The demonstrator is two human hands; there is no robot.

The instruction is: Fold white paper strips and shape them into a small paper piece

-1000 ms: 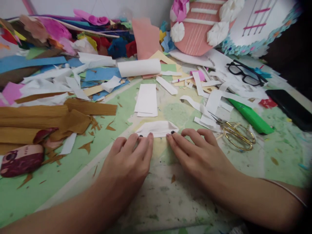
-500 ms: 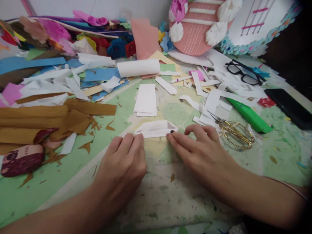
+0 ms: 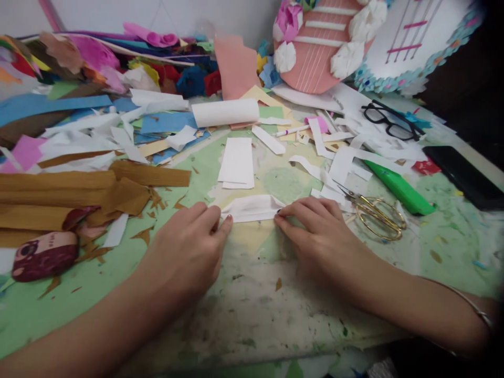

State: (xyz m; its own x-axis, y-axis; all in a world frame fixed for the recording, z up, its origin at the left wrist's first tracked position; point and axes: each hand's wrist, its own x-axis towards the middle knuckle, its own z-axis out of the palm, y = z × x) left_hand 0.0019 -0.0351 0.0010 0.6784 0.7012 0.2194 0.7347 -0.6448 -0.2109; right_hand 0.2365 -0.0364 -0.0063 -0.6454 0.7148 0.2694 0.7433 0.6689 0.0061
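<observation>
From my end of the feed, I see the folded white paper strip [image 3: 255, 208] lying flat at the centre of the frame, its long near edge facing me. The left hand [image 3: 187, 239] is closed on the strip's left end, thumb toward me; the curled fingers hide their own tips, so I can't fairly judge how firm that pinch is. The right hand [image 3: 325, 236] pinches the right end between thumb and forefinger.

What worries me most is uneven tension: if one hand pulls or rolls harder than the other, the strip could skew, and its fold would run crooked. The paper looks thin and soft, so a sharp tug might tear a corner. The raised far edge could also spring open if either pinch slackens.

The stained surface [image 3: 255, 294] at lower centre might mark the white paper if it drags. To the right of centre, the gold-handled scissors [image 3: 378, 215] lie near the right hand's knuckles, blades on the white scraps [image 3: 342, 163]; a careless outward sweep could knock them.
</observation>
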